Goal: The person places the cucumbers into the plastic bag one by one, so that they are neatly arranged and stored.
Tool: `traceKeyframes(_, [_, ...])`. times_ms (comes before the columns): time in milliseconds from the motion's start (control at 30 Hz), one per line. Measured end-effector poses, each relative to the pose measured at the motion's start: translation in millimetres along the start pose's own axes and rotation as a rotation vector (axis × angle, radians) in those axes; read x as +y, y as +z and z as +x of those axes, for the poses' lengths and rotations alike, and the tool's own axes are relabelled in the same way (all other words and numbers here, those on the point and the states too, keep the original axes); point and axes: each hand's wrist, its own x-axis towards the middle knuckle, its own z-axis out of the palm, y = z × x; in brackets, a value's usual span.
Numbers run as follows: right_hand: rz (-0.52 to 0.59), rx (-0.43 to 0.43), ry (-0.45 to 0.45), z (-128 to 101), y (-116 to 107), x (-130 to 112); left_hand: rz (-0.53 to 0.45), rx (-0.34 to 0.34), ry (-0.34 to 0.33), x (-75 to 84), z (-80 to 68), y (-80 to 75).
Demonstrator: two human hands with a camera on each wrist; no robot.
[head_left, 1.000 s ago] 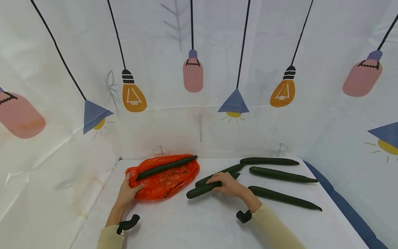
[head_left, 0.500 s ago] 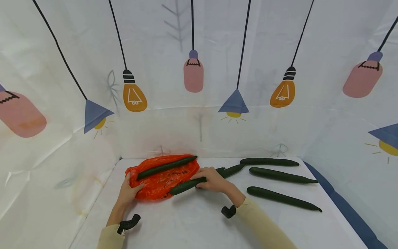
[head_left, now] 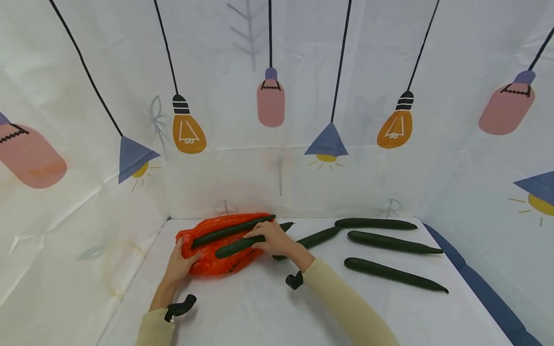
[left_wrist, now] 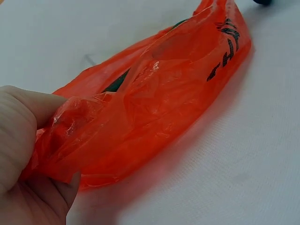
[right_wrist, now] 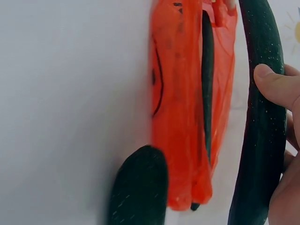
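Plain pale yellow-beige long sleeves are worn: L sleeve (head_left: 156,330), nr left edge of table (head_left: 233,317), & R sleeve (head_left: 346,302). A blk wrist unit is worn at each cuff; L unit (head_left: 177,308) is curved w/ rounded end & sm. whitish bit below, R unit (head_left: 294,281) is stubby, notched on top. L hand (head_left: 181,263) & R hand (head_left: 274,239) are bare.

At six o'clock from the plastic bag (head_left: 212,264), bench (head_left: 242,307) offers passage; the right hand (head_left: 275,240) and a cucumber (head_left: 320,238) obstruct three o'clock.
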Motion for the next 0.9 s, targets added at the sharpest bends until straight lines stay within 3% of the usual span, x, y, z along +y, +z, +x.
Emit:
traceKeyframes(267, [-0.021, -0.062, 0.019, 28, 9, -9, -0.015, -0.01, 0.007, -5.1, -4.0, -6.0])
traceKeyframes(533, [-0.015, -0.095, 0.108, 54, 19, -15, -0.023, -0.015, 0.004, -2.8, -3.4, -7.1])
traceKeyframes(900, [-0.006, -0.125, 0.162, 73, 35, -14, -0.029, 0.007, 0.028, -1.2, -3.5, -3.9])
